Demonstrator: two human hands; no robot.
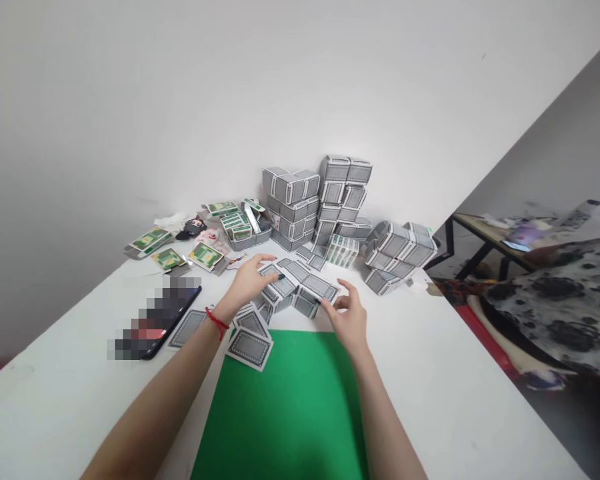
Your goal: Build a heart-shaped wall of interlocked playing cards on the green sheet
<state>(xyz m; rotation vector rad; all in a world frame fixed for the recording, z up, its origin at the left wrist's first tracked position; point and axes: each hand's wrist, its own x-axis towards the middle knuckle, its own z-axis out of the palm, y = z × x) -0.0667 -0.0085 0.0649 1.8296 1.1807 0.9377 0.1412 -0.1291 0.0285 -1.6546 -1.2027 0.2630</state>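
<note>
My left hand (pixel 250 280), with a red string on its wrist, rests its fingers on a small structure of folded grey-backed playing cards (pixel 293 288) at the far edge of a green mat (pixel 290 407). My right hand (pixel 349 315) pinches the right end of the same card structure. Loose grey-backed cards (pixel 250 340) lie beside my left wrist, partly on the mat.
Tall stacks of card cubes (pixel 315 200) stand against the wall, with another cluster (pixel 397 253) to the right. Green card boxes (pixel 205 255) and a grey tray (pixel 245 233) lie at the left back. A phone (pixel 155 320) lies left. The table's right edge drops off near a second table (pixel 500 233).
</note>
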